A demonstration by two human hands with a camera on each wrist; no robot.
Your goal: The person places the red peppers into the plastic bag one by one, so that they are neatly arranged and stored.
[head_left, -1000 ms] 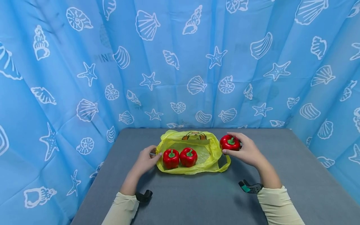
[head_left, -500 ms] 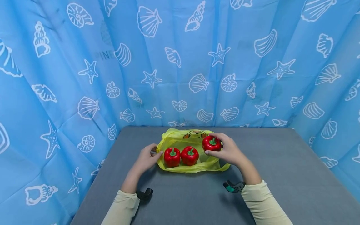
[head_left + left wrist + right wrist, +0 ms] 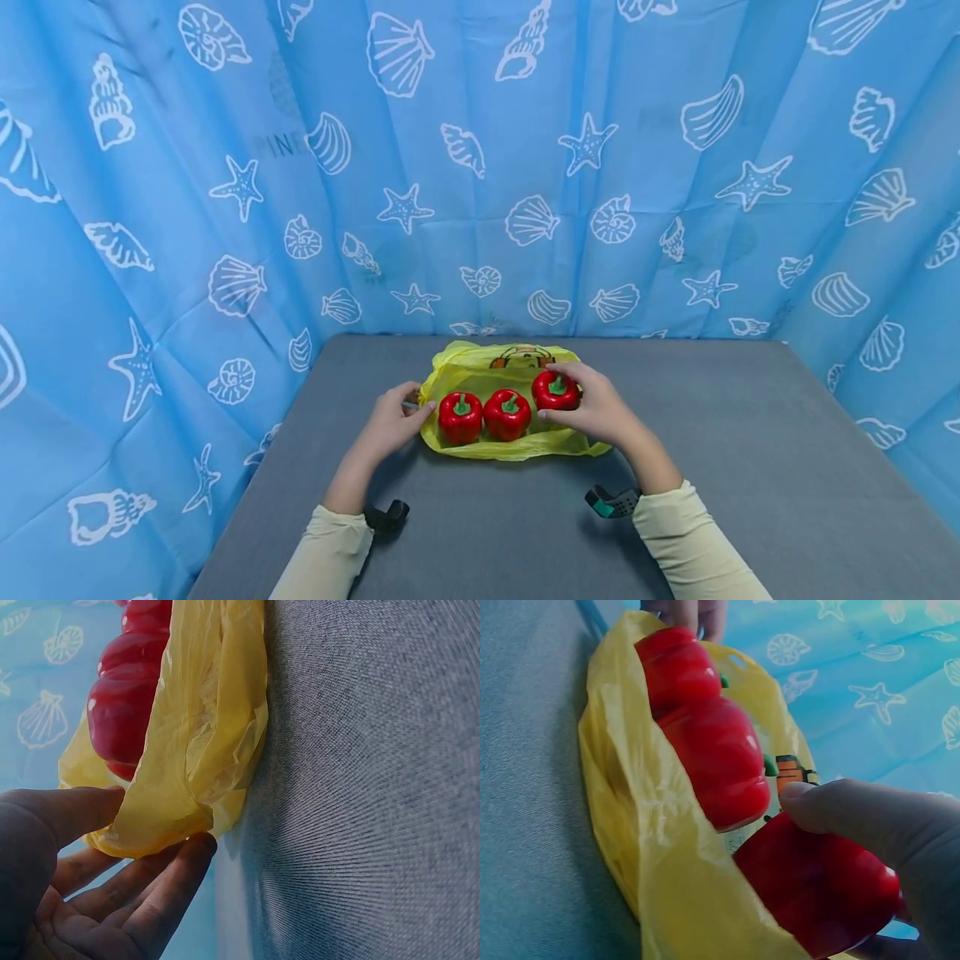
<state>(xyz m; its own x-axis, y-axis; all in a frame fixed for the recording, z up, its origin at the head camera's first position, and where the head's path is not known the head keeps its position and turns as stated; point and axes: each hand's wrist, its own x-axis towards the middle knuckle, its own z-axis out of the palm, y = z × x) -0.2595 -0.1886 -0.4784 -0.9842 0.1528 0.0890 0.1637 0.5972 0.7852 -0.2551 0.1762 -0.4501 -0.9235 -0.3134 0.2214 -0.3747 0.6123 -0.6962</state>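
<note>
A yellow plastic bag lies open on its side on the grey table. Inside its left half, two red bell peppers sit side by side, the left pepper and the middle pepper, green stems up. My right hand grips a third red bell pepper between thumb and fingers at the bag's right end. In the right wrist view this pepper is partly behind the bag's near wall. My left hand pinches the bag's left rim, thumb on the inner side and fingers outside.
Around the bag stretches the grey cloth-covered table. Behind it hangs a blue curtain with white shell and starfish prints. A black wrist device sits on the right wrist, another black device on the left.
My right hand has carried its bell pepper leftward from beyond the bag's right edge to over the opening, then slightly lower, beside the other two. My left hand stays at the rim.
</note>
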